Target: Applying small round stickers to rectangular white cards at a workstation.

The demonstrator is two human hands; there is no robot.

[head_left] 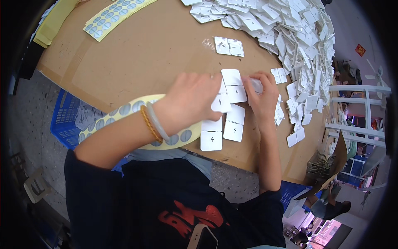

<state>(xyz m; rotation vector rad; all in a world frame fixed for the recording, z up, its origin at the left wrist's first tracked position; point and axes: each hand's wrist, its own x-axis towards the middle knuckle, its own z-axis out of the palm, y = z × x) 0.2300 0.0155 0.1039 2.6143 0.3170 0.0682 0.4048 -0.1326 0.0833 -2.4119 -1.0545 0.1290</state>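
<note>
My left hand (188, 99) is closed on a white hinged plastic plate (222, 103) with a black bolt mark, its thumb at the plate's lower edge. Across from it, my right hand (264, 96) has its fingers bent round another small white piece (256, 86), partly hidden by them. Between the hands lies a two-part white plate (236, 92), bolt mark up. Two similar plates, one (234, 126) beside the other (211, 140), rest nearer the table edge. Under my left forearm is a yellow sheet of round silver stickers (124, 110).
A large heap of white plates (290, 29) covers the far right. One plate (229, 46) lies face down beyond my hands. More sticker sheets (110, 18) lie far left on the brown table (137, 62). A blue basket (62, 120) stands below the left edge.
</note>
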